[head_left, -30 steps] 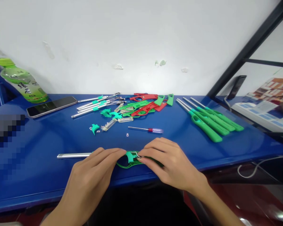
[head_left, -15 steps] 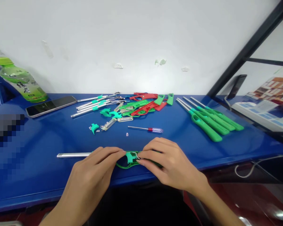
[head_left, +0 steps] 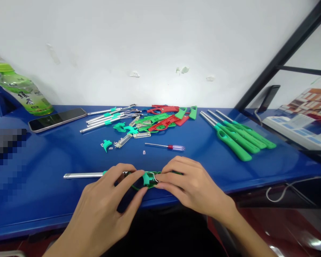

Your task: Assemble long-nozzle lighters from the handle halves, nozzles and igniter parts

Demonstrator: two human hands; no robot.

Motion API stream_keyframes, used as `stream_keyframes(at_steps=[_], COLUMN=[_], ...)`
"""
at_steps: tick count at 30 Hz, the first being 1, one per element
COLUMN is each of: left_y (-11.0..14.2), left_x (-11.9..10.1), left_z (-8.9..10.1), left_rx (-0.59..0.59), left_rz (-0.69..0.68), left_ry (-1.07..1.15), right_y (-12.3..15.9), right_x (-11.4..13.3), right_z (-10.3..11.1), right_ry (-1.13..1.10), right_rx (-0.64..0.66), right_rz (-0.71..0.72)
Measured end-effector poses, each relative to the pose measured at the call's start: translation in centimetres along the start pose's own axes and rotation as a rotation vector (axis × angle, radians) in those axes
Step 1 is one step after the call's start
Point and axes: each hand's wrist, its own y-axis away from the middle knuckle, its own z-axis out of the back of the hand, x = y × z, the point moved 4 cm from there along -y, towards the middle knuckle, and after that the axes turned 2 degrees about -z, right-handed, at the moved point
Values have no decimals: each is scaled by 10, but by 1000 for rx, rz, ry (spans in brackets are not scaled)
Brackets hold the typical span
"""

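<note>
An opened green stick lighter lies near the table's front edge, its silver tube pointing left. Inside its shell sits a teal trigger with a white wire beside it. My left hand grips the trigger between thumb and index finger, from above and below. Pinched fingers of my right hand hold the lighter just right of the trigger, at the wire's end; what lies between the fingertips is mostly hidden. The right end of the shell is covered by that hand.
Behind lie a screwdriver, loose teal triggers, silver tubes with wires, clear tanks and red shells. Several assembled green lighters rest at right. A phone and bottle stand left.
My left thumb has come out below the trigger and the left fingers have arched up, showing more of the shell. My right hand stays nearly in place.
</note>
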Motion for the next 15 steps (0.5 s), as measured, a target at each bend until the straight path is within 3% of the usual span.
stream_keyframes(at_steps=[15], left_y=[-1], left_x=[2], left_z=[-3], left_rx=[15], left_rz=[0], left_ry=[10], right_y=[0], right_x=[3], right_z=[2], right_ry=[-2], right_rx=[35], right_rz=[0])
